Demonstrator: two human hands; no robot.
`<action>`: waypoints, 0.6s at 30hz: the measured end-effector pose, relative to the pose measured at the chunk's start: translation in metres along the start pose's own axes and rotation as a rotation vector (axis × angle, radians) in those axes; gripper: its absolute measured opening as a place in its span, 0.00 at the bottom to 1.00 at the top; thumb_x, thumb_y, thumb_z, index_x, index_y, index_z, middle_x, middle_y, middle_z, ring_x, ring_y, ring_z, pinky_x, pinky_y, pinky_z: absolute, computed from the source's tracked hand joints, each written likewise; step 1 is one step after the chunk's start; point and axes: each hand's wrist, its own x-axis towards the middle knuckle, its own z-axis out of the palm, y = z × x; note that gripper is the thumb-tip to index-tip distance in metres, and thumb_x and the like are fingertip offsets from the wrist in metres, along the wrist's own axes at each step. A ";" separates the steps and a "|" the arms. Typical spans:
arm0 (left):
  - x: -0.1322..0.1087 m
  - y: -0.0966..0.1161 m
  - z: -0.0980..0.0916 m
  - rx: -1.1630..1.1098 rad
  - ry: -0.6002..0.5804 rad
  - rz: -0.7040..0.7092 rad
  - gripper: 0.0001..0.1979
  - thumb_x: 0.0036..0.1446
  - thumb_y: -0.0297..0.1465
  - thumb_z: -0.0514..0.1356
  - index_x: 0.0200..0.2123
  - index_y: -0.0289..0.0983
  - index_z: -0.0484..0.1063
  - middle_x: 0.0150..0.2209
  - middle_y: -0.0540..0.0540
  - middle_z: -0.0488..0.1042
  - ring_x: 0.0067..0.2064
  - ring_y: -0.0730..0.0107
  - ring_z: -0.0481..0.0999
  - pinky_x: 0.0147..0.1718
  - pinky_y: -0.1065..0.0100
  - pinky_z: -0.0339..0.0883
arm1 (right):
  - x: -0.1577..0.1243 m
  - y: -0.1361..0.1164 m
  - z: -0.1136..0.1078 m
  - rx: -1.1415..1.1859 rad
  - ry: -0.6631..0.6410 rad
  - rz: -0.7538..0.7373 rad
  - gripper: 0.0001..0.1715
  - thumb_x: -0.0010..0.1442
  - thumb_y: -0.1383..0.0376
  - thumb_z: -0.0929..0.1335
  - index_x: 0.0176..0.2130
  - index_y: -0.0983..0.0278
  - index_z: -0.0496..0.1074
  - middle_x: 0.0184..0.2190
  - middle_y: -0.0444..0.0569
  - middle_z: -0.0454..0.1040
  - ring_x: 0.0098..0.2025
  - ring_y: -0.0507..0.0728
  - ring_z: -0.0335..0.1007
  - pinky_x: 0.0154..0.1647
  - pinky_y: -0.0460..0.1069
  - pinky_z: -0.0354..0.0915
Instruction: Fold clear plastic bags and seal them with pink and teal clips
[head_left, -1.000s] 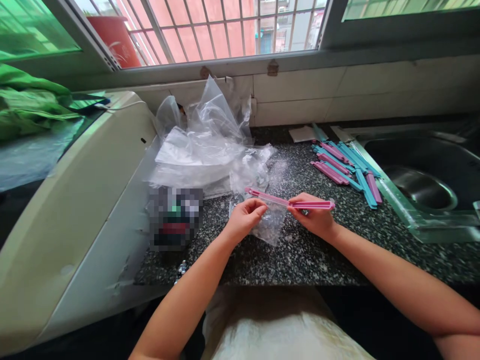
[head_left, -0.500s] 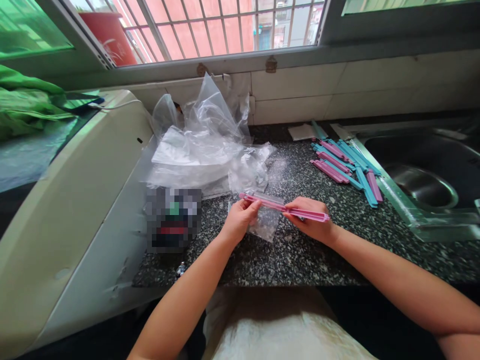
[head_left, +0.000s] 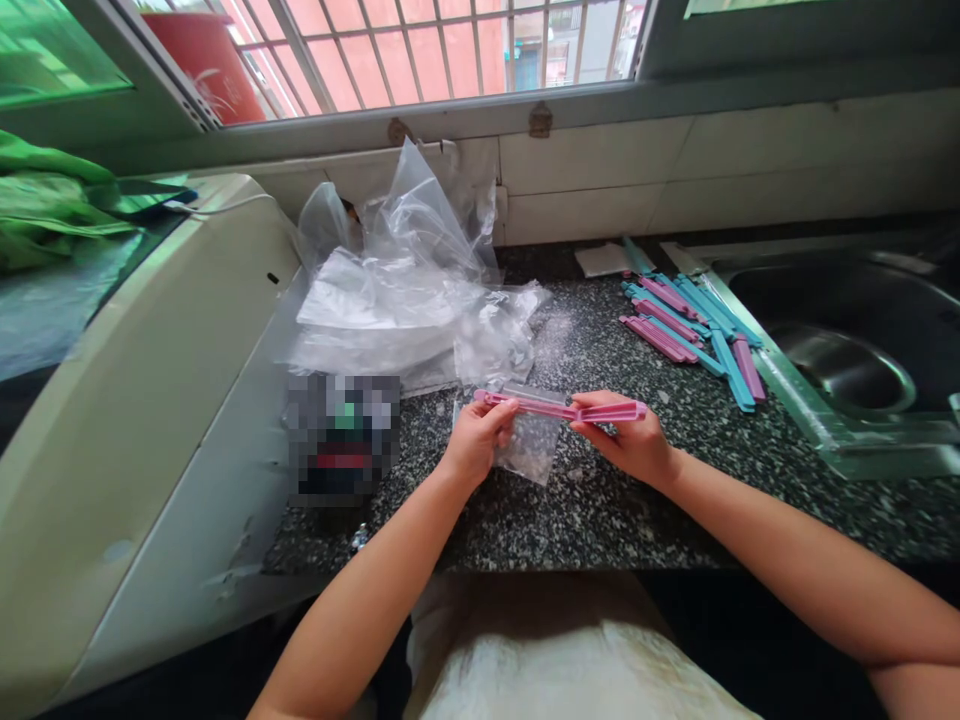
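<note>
A long pink sealing clip (head_left: 559, 406) runs across the top of a small clear plastic bag (head_left: 531, 448), held just above the speckled dark counter (head_left: 600, 510). My left hand (head_left: 474, 440) pinches the clip's left end together with the bag's edge. My right hand (head_left: 628, 440) grips the clip's right half, fingers curled around it. The bag hangs below the clip between both hands.
A heap of clear plastic bags (head_left: 405, 290) lies at the back left of the counter. Several pink and blue clips (head_left: 690, 325) lie at the right, beside a steel sink (head_left: 847, 350). A white appliance (head_left: 142, 420) stands at the left. A blurred dark item (head_left: 341, 435) sits near it.
The clip has dropped slightly and levelled out, and its right end has slid inward towards my right hand. Both hands stay on the clip and bag.
</note>
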 end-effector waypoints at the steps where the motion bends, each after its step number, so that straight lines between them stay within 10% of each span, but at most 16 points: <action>1: -0.001 0.000 0.001 0.000 0.000 0.000 0.18 0.33 0.40 0.67 0.17 0.34 0.64 0.13 0.57 0.57 0.15 0.84 0.52 0.15 0.75 0.41 | -0.001 0.000 0.000 0.014 0.000 0.023 0.06 0.58 0.65 0.66 0.38 0.63 0.68 0.33 0.50 0.77 0.34 0.54 0.75 0.36 0.49 0.72; 18: -0.006 -0.007 -0.001 0.086 0.007 0.104 0.18 0.37 0.43 0.66 0.19 0.33 0.70 0.13 0.56 0.55 0.18 0.83 0.50 0.18 0.73 0.42 | 0.004 -0.004 -0.011 0.062 0.032 -0.051 0.09 0.56 0.67 0.67 0.40 0.61 0.70 0.33 0.49 0.76 0.33 0.53 0.74 0.33 0.48 0.72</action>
